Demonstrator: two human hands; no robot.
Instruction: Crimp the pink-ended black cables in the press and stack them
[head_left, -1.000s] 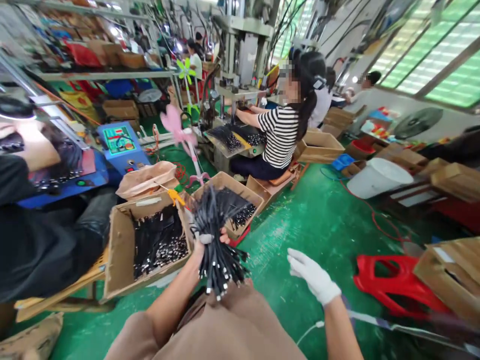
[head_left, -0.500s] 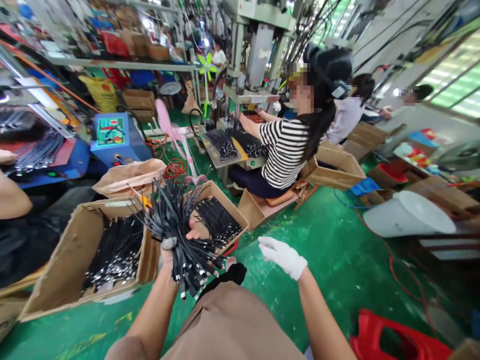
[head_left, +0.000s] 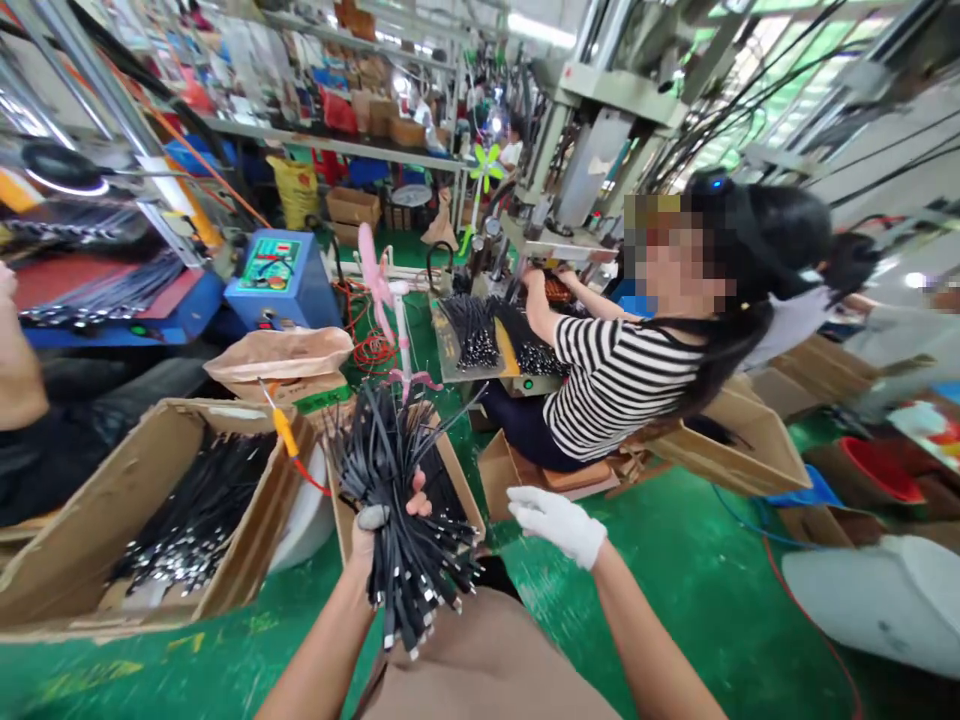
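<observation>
My left hand (head_left: 373, 535) is shut around a thick bundle of black cables with metal-tipped ends (head_left: 397, 500), which fans out above and below my grip. A grey cover sits on its thumb. My right hand (head_left: 556, 525), in a white fabric glove, hangs open just to the right of the bundle, not touching it and holding nothing. Below the bundle stands a cardboard box (head_left: 459, 500), mostly hidden by the cables. To the left, a larger cardboard box (head_left: 259, 510) is filled with loose black cables (head_left: 196, 510).
A yellow-handled screwdriver (head_left: 285, 435) leans at the left box's rim, beside a paper bag (head_left: 277, 358). Ahead, a seated co-worker in a striped top (head_left: 619, 385) works at a press machine (head_left: 600, 165). A pink fan (head_left: 375, 270) stands between the boxes and the machine, above a green floor (head_left: 675, 610).
The whole scene has shifted to the right and closer as my view turned. Both hands stay in nearly the same positions, with the bundle still gripped in my left hand.
</observation>
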